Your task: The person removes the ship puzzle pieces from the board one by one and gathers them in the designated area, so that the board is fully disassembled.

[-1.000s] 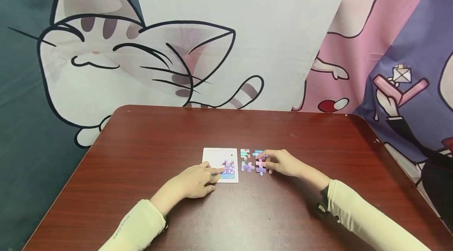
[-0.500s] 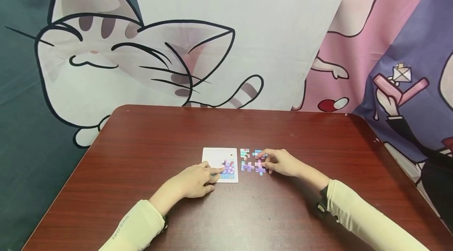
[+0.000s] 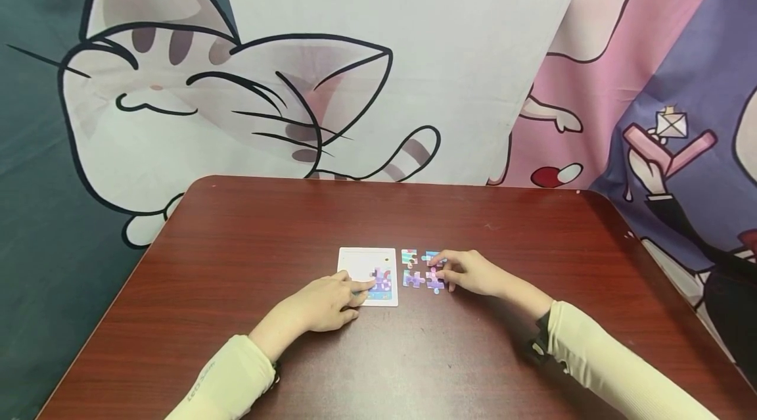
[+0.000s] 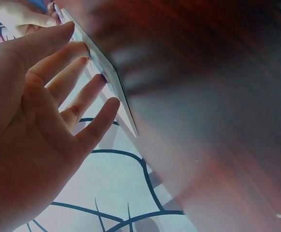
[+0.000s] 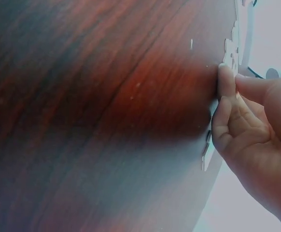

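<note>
My left hand [image 3: 328,298] rests on a white puzzle board [image 3: 361,257], its fingers extended across the board's left part. Beside the fingertips, joined purple and blue pieces [image 3: 383,280] lie in the board. In the left wrist view, the left hand [image 4: 49,92] has its fingers spread against the board's edge. Over the loose pieces, my right hand [image 3: 473,272] has curled fingers and holds the right side of a pink-purple puzzle piece [image 3: 434,280] flat on the table. One finger lies over the blue piece [image 3: 432,257] behind it. The right wrist view shows the right hand [image 5: 251,121] with thumb and finger close together, partly hiding the pieces.
Two more loose pieces, a teal one [image 3: 409,256] and a purple one [image 3: 412,279], lie between the board and my right hand. The brown wooden table [image 3: 296,216] ends at a cartoon-printed cloth [image 3: 461,65] behind it.
Since a second ago, the pink-purple piece has slid slightly left toward the purple one, with a right finger at its side. Both hands otherwise stay in place.
</note>
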